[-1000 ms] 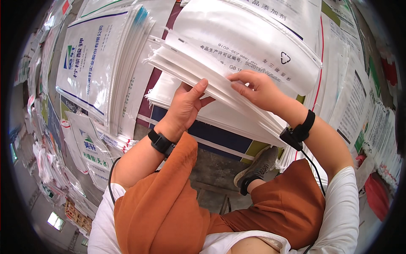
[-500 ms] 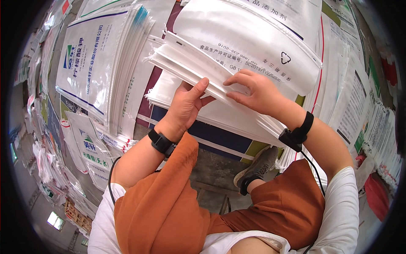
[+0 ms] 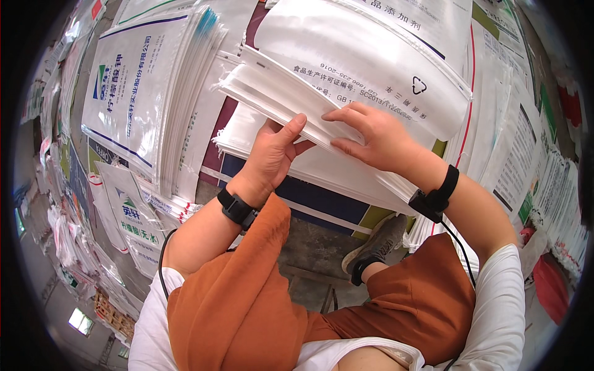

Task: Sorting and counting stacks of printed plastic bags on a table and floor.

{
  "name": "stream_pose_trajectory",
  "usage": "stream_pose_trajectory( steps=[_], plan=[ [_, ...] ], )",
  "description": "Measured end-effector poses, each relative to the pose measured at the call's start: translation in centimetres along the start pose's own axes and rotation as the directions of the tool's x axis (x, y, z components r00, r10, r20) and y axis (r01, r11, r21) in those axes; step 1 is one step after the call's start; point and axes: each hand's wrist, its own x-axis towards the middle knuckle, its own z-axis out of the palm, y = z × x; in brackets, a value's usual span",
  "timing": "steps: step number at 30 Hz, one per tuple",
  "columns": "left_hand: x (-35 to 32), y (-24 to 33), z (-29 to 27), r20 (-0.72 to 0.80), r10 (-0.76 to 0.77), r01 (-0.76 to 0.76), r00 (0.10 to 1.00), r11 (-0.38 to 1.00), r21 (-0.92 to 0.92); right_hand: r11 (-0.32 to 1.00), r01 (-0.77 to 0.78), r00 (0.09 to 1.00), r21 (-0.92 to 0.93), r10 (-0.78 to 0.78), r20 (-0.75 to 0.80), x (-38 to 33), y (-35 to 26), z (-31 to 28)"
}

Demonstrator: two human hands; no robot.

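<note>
A stack of white woven plastic bags (image 3: 275, 86) lies in front of me, its near edges lifted and fanned into several layers. My left hand (image 3: 275, 151) is closed on the near edge of these bags, thumb on top and fingers underneath. On the right, my right hand (image 3: 380, 139) rests against the fanned layers. Its thumb and forefinger are apart, with the fingertips touching the bag edges. Black straps with small boxes circle both wrists. The top bag bends back in a broad curl and carries dark print.
Another pile of printed white bags (image 3: 133, 93) stands at the left, beside smaller bags (image 3: 130, 216) below it. More bag stacks (image 3: 513, 142) fill the right side. Below the worked stack is a blue and green printed surface (image 3: 328, 201). My shoe (image 3: 377, 244) is on the floor beneath.
The right hand's forefinger has shifted slightly left along the bag layers, spreading a little from the thumb. My left hand keeps its hold in the same place.
</note>
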Motion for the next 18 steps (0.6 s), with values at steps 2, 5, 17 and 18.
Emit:
stream_pose_trajectory(
  steps=[2, 5, 17, 18],
  plan=[
    [-0.1, 0.0, 0.0, -0.010, 0.009, -0.009, 1.000, 1.000, 0.004, 0.998, -0.067, 0.998, 0.006, 0.067, 0.017, 0.1, -0.1, 0.0],
    [0.0, 0.1, 0.2, -0.011, -0.001, 0.002, 1.000, 1.000, 0.010, 0.996, -0.040, 0.997, 0.085, 0.045, -0.057, 0.0, 1.6, 0.4],
    [0.6, -1.0, 0.6, 0.156, -0.172, 0.170, 0.973, 0.985, 0.026, 0.891, -0.310, 0.812, -0.332, 0.066, -0.579, 3.3, 13.7, -9.3],
    [0.1, -0.6, -0.2, 0.128, -0.172, 0.168, 0.977, 0.985, 0.040, 0.772, -0.381, 0.766, -0.508, -0.044, -0.641, 4.3, 11.4, -10.9]
  ],
)
